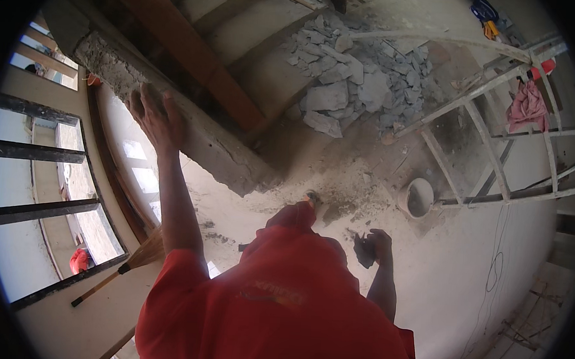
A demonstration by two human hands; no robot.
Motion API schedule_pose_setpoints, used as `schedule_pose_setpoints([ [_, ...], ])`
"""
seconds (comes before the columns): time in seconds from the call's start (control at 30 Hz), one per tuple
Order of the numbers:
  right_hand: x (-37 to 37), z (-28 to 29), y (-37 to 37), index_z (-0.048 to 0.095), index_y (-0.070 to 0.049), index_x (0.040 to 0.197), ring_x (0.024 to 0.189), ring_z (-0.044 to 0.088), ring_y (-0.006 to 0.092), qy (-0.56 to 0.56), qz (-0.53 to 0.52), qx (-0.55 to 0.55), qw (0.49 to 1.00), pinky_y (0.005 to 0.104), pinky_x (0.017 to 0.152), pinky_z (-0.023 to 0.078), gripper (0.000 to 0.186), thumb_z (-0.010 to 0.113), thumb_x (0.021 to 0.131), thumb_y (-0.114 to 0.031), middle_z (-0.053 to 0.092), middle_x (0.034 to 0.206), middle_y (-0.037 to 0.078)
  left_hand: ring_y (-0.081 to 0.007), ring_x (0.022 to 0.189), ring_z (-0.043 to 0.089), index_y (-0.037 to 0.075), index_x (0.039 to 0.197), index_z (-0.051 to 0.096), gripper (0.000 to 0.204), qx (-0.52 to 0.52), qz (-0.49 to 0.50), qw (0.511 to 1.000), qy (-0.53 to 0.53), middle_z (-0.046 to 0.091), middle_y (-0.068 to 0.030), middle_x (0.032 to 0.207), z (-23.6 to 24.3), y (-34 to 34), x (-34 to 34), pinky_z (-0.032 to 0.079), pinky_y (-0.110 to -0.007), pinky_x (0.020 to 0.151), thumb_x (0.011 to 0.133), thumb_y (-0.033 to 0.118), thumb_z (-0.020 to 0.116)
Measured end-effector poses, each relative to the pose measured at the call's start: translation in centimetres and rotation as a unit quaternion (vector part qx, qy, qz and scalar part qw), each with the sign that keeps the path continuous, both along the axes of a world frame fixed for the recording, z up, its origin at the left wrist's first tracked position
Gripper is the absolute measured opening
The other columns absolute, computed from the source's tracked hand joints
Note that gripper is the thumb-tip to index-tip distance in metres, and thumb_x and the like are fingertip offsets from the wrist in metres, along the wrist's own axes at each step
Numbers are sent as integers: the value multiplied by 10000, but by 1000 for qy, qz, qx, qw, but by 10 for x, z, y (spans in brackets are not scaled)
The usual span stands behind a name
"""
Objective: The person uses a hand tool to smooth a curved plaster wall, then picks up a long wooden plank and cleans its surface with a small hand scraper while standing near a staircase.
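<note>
My left hand (156, 117) rests with its fingers stretched out on the rough, broken edge of a concrete beam (205, 143) along the side of the stairs. Bare, crumbly concrete shows at the beam's far end, just beyond my fingertips. Lower and to the right, my right hand (381, 245) is closed around a small dark object (364, 250). Its kind is too dark to make out. My red shirt covers the lower middle of the view.
Grey rubble (364, 79) is heaped beside the stairs (244, 21), where a brown plank (184, 47) lies. A metal frame (490, 151) with a pink cloth (528, 107) stands right, near a white round container (419, 198). A broom (144, 253) leans left, below a barred window (35, 212).
</note>
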State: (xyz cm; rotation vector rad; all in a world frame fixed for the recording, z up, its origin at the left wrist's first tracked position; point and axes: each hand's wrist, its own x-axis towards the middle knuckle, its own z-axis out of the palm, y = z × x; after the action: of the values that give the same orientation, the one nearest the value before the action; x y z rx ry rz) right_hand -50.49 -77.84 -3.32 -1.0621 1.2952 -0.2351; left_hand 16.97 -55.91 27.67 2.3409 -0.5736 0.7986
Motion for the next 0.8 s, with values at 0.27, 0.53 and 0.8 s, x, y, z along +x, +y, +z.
schedule_pose_setpoints([
  [0.27, 268, 19, -125, 800, -49, 935, 817, 749, 302, 49, 412, -239, 878, 408, 802, 585, 304, 855, 772, -300, 755, 821, 162, -510, 1560, 154, 116, 1588, 409, 633, 89, 62, 993, 39, 256, -315, 1647, 2, 6, 10, 201, -603, 1259, 1025, 338, 593],
  [0.53, 471, -79, -163, 773, -39, 1046, 1082, 685, 425, 61, 671, -291, 680, 476, 947, 557, 457, 750, 871, -461, 722, 1135, 235, -496, 1564, 152, 96, 1624, 324, 673, 169, 93, 978, 74, 214, -296, 1663, 10, -8, 9, 183, -628, 1249, 1042, 388, 496],
  [0.8, 701, -234, -161, 688, 6, 1256, 1129, 686, 409, 60, 710, -194, 674, 495, 985, 546, 522, 727, 912, -385, 704, 1212, 264, -488, 1561, 157, -61, 1585, 288, 742, 201, 94, 969, 113, 187, -333, 1654, 25, -24, 19, 151, -625, 1248, 1052, 444, 398],
])
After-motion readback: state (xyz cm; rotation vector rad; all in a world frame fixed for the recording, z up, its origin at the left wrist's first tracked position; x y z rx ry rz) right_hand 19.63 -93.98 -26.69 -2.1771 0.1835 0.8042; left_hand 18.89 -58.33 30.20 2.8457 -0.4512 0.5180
